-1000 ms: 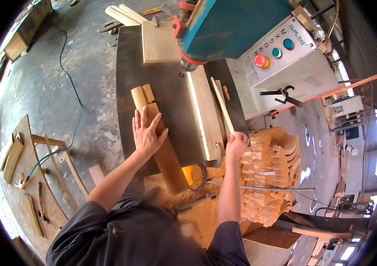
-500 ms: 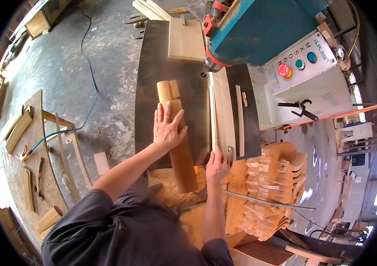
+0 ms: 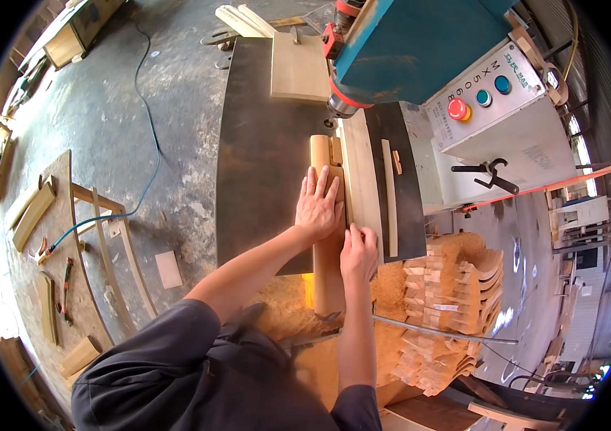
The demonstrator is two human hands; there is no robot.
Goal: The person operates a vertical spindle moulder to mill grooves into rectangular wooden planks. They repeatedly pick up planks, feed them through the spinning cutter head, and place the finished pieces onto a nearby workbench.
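My left hand (image 3: 318,207) lies flat, fingers spread, on top of the plank (image 3: 328,237), and my right hand (image 3: 359,251) presses against the plank's right edge just behind it, fingers curled down so I cannot tell how much of the wood they grip. The plank's near end runs off the bench (image 3: 262,151) over a heap of sawdust (image 3: 284,309), and my hands cover its middle; its far end sits close to the spindle (image 3: 339,108), but the teal machine head (image 3: 420,43) overhangs that spot and I cannot make out whether wood meets cutter. The plank is pale, long and narrow, rounded at the far end, with a small block (image 3: 336,151) beside its far right edge, lying lengthwise along a pale fence (image 3: 363,179) on the dark bench. To the right, a stack of curved parts (image 3: 456,302) is partly cut off by the fisheye rim.
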